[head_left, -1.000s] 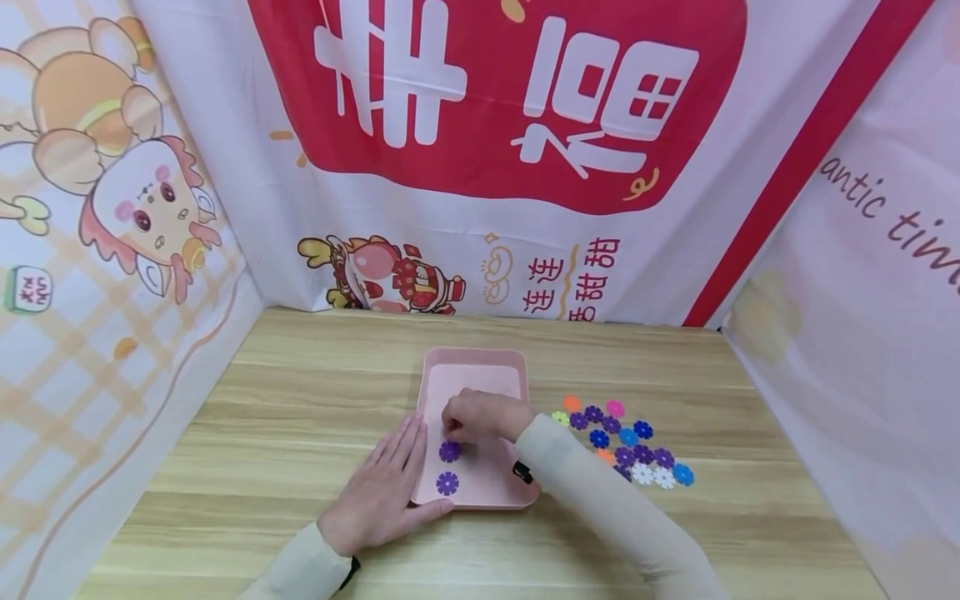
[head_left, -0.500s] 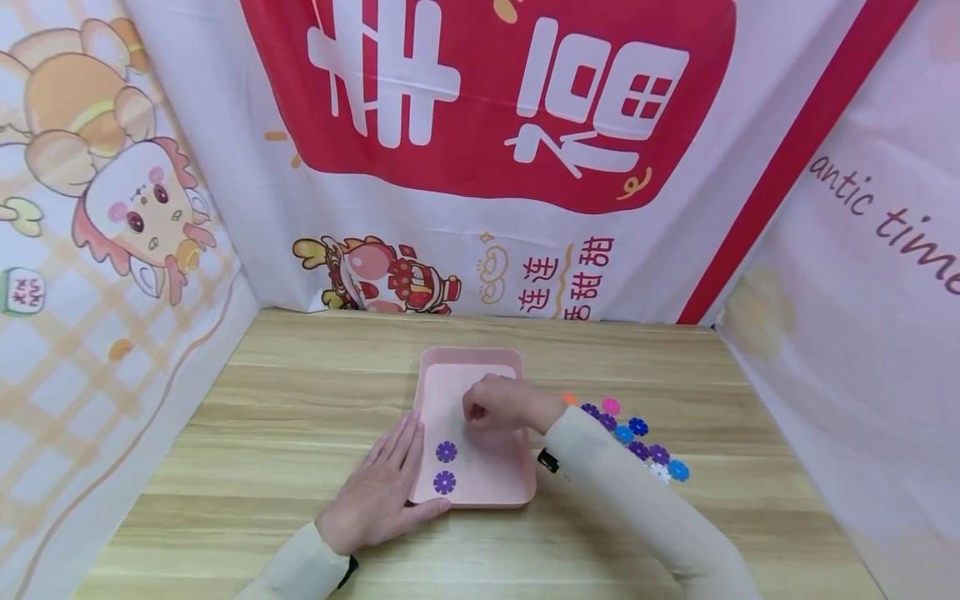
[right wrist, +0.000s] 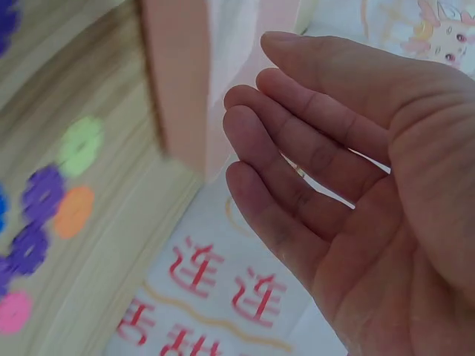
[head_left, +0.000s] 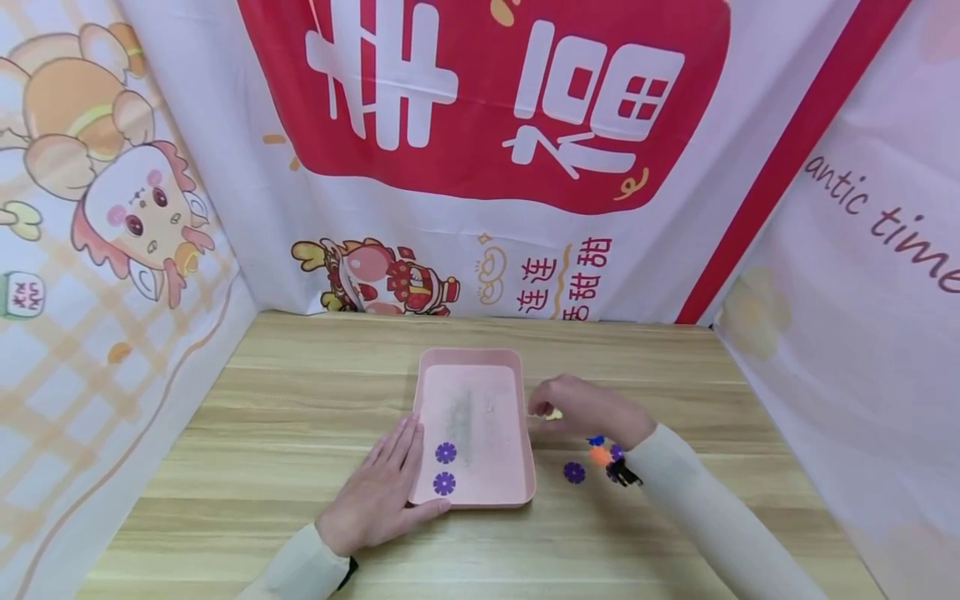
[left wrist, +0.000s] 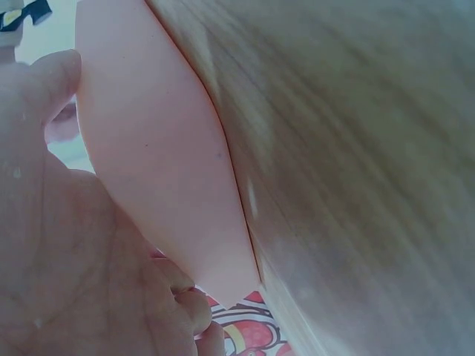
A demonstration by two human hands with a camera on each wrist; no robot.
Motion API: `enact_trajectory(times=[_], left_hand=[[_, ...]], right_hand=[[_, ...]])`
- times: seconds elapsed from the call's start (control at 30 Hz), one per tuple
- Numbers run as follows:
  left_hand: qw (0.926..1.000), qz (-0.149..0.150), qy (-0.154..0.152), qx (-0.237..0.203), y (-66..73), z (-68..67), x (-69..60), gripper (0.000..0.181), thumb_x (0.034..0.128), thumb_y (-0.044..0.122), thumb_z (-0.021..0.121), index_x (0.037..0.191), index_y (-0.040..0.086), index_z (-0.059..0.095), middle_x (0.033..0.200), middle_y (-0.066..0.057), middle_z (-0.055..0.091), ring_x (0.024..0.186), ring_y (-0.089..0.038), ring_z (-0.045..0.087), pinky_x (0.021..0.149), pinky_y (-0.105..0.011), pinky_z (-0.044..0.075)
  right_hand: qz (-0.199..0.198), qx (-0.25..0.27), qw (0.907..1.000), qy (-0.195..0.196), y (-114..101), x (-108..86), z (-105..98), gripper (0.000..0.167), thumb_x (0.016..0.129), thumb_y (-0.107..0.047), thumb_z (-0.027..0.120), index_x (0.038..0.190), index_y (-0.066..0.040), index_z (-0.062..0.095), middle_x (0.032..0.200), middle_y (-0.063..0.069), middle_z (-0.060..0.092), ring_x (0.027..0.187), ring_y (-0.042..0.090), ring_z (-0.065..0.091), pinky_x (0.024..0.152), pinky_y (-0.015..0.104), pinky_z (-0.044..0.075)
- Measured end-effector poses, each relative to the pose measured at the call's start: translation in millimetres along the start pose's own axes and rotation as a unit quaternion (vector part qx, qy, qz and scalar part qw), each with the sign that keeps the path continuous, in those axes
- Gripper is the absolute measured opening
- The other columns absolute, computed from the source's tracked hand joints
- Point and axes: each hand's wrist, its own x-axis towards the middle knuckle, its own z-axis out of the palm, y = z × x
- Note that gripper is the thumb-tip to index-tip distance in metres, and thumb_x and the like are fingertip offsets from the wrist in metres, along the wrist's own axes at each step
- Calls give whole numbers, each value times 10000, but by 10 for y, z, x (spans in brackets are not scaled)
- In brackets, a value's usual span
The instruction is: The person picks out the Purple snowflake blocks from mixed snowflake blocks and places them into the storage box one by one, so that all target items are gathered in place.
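A pink rectangular tray lies on the table, with two purple snowflake discs near its front left corner. My left hand rests against the tray's left side, its fingers straight along the wall and the thumb at the front rim. Just past the right wall is my right hand; in the right wrist view its bent, relaxed fingers hold nothing. Loose snowflake discs lie under and around it: a purple disc, an orange disc and a light green disc. The hand and sleeve hide others.
The wooden table runs back to a printed cloth, and similar cloths stand at the left and right. A pink disc lies with the loose discs. A grey smudge or shadow marks the tray floor.
My right hand has moved from above the tray to the right, past its wall, over the loose discs. Its fingers have loosened. My left hand and the two discs in the tray stay put.
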Motion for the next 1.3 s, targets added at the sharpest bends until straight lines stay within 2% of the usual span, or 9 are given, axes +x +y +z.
enact_trajectory(times=[0.13, 0.23, 0.47, 0.63, 0.73, 0.93, 1.07, 1.3], left_hand=[[10000, 3, -1, 19, 0, 0, -3, 1090, 988, 745, 508, 1665, -42, 175, 1770, -224, 82, 1655, -399, 111, 1335, -587, 194], [10000, 5, 4, 20, -5, 0, -3, 1093, 986, 744, 513, 1663, -45, 179, 1770, -225, 88, 1654, -403, 114, 1334, -586, 194], [10000, 12, -22, 1, -12, 5, 14, 1097, 983, 749, 511, 1665, -41, 177, 1773, -215, 93, 1657, -395, 113, 1334, -585, 202], [10000, 41, 18, 22, -9, 7, 10, 1094, 983, 743, 519, 1662, -48, 185, 1770, -223, 102, 1653, -407, 126, 1332, -588, 208], [10000, 52, 31, 23, -2, 3, 2, 1092, 986, 735, 525, 1660, -53, 184, 1768, -230, 99, 1652, -409, 121, 1332, -586, 205], [9999, 68, 79, 29, 12, -7, -10, 1084, 989, 721, 533, 1657, -58, 186, 1764, -239, 101, 1651, -412, 123, 1331, -586, 205], [9999, 80, 73, 70, 19, -6, -15, 1084, 990, 724, 527, 1656, -60, 187, 1763, -241, 101, 1650, -413, 120, 1333, -582, 201], [9999, 69, 97, 72, 25, -3, -19, 1081, 990, 721, 532, 1656, -60, 191, 1763, -243, 105, 1651, -409, 123, 1332, -583, 205]], right_hand=[[363, 49, 9993, -10, 127, -222, 64, 198, 929, -117, 816, 1124, -133, 792, 1107, 52, 798, 994, 209, 745, 913, 387, 646], [433, 39, 9990, 54, 193, -358, 131, 211, 935, -109, 805, 1145, -110, 784, 1128, 74, 795, 1019, 234, 750, 908, 381, 646], [504, 373, 9976, 286, 268, -582, 344, 239, 933, -95, 808, 1164, -56, 764, 1119, 94, 786, 1013, 240, 744, 895, 433, 649], [625, 373, 9967, 349, 286, -632, 497, 241, 930, -121, 812, 1161, -70, 763, 1103, 55, 779, 1005, 213, 730, 885, 400, 646], [838, 362, 9951, 368, 291, -648, 575, 261, 918, -144, 822, 1170, -113, 763, 1123, 14, 778, 1025, 176, 727, 893, 355, 640], [1124, 545, 9915, 370, 298, -682, 699, 281, 916, -172, 828, 1189, -150, 762, 1157, -12, 771, 1073, 165, 721, 953, 397, 633], [1098, 550, 9916, 399, 304, -702, 751, 281, 905, -184, 840, 1174, -161, 764, 1152, -25, 769, 1070, 151, 711, 958, 401, 629], [930, 250, 9944, 431, 304, -710, 776, 325, 864, -194, 879, 1166, -170, 762, 1147, -31, 766, 1061, 131, 708, 950, 377, 631]])
